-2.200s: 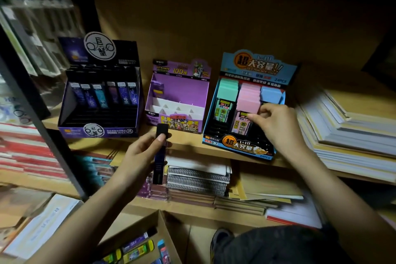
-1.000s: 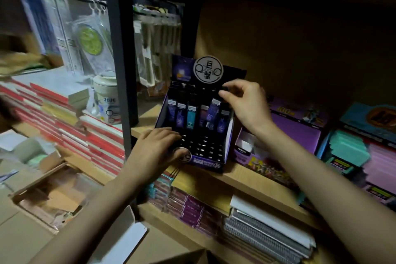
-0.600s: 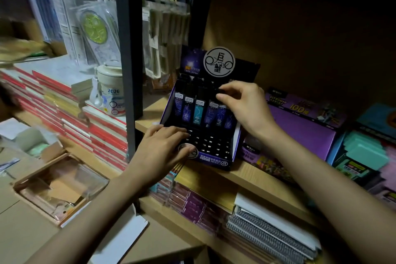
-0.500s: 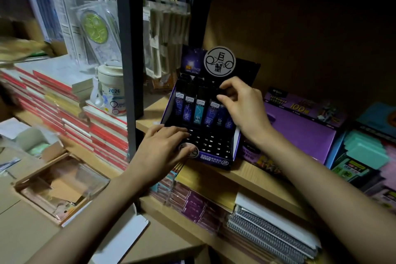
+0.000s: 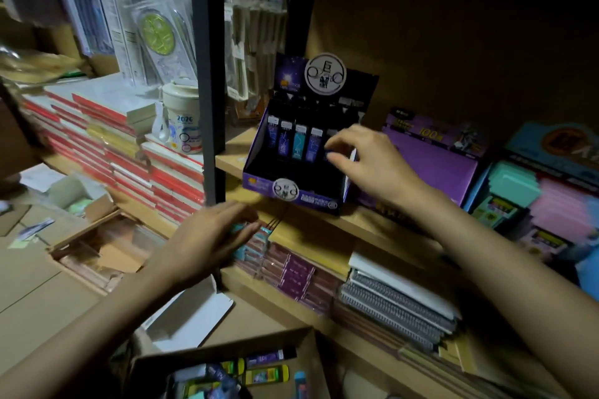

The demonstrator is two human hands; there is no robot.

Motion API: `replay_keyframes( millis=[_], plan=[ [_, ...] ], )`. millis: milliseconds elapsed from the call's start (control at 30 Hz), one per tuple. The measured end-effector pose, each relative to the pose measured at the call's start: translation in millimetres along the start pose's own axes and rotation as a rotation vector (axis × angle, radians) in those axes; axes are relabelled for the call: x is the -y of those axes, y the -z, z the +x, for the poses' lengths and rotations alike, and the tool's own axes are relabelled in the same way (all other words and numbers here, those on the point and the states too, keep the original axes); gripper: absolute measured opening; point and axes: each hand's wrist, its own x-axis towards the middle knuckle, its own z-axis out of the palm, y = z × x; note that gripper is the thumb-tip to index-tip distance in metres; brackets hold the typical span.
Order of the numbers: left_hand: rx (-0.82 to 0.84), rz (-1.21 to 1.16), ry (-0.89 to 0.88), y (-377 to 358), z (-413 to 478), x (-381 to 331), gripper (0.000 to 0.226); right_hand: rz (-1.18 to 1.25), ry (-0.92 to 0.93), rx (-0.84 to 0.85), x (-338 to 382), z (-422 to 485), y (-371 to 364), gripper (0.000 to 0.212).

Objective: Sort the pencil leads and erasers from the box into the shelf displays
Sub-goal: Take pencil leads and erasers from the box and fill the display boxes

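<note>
1. The dark lead display (image 5: 301, 152) stands on the wooden shelf (image 5: 324, 220) and serves as the landmark here. Its back row holds a line of lead cases (image 5: 291, 142), upright and side by side; the tiers in front of them look bare.

2. The right hand (image 5: 366, 162) is at the right end of that row, fingertips curled in close together on or just before the last case. Whether this grip actually pinches the case or only touches it, I cannot tell; the hand hides the contact.

3. The left hand (image 5: 210, 236) is below and to the left of the display, under the shelf edge, fingers loosely spread and blurred, with nothing visible in its grip.

4. The cardboard box (image 5: 227, 366) sits well below the display at the bottom edge, with mixed leads and erasers inside. The purple display (image 5: 431, 155) is just right of the dark one, the eraser display (image 5: 534, 197) further right.

5. Likely risks:
   - A case seated crooked could tip forward onto the bare tiers.
   - A sideways nudge from the right hand could topple neighbouring cases, since they stand close.
   - With no hand bracing it, the light display could slide on the shelf under a push.
   - Dim light makes similar wrappers easy to misfile.
</note>
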Motion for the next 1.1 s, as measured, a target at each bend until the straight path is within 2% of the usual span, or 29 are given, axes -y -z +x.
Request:
replay_keyframes(
  millis=[133, 300, 467, 600, 633, 700, 833, 900, 1000, 1100],
  plan=[
    [0.263, -0.121, 0.261, -48, -61, 7, 0.029, 0.044, 0.056, 0.366, 15, -71, -37, 0.020],
    [0.412, -0.248, 0.580, -135, -161, 27, 0.015, 0.054, -0.023, 0.720, 13, -164, -138, 0.020],
    [0.466, -0.370, 0.826, -205, -251, 34, 0.015, 0.185, -0.316, 0.913, -8, -240, -234, 0.019],
    [0.448, -0.309, 0.993, -232, -302, 45, 0.037, 0.346, -0.587, 0.989, -24, -287, -290, 0.008],
    [0.484, -0.270, 1.007, -236, -313, 47, 0.042, 0.369, -0.616, 1.016, -28, -298, -302, 0.007],
    [0.578, -0.238, 0.972, -241, -330, 50, 0.049, 0.367, -0.626, 1.108, -35, -317, -321, 0.021],
    [0.617, -0.309, 0.856, -247, -344, 51, 0.053, 0.272, -0.464, 1.301, -44, -341, -343, 0.058],
    [0.651, -0.298, 0.788, -249, -342, 51, 0.056, 0.247, -0.412, 1.361, -46, -345, -349, 0.067],
    [0.772, -0.273, 0.672, -256, -338, 45, 0.058, 0.179, -0.315, 1.340, -47, -347, -353, 0.064],
    [0.835, -0.214, 0.609, -264, -334, 39, 0.061, 0.100, -0.146, 1.232, -46, -352, -351, 0.053]
  ],
)
